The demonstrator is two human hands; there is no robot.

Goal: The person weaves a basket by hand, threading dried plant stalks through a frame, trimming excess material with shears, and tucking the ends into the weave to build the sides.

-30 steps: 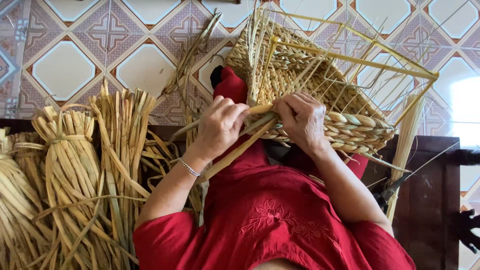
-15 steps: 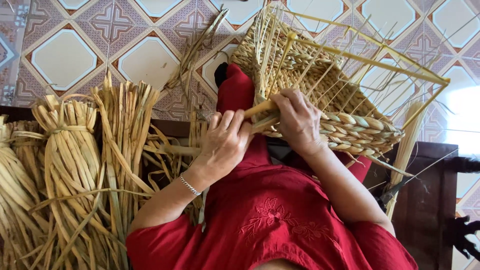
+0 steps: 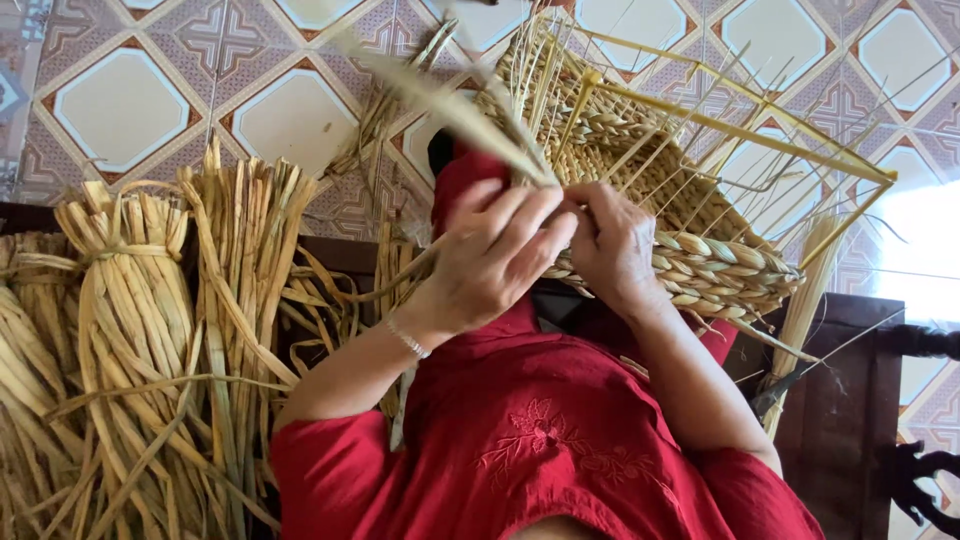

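At the left of the frame we see bundled dried reeds (image 3: 130, 330), then at centre our left hand (image 3: 495, 255) closed around a flat reed strand (image 3: 450, 110), touching our right hand (image 3: 620, 250), whose fingers curl against the half-woven basket (image 3: 700, 250) at upper right.

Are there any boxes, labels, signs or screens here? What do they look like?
None in view: no package, label, sign or screen.
What shows instead is a half-woven basket, straw bundles and a patterned tile floor.
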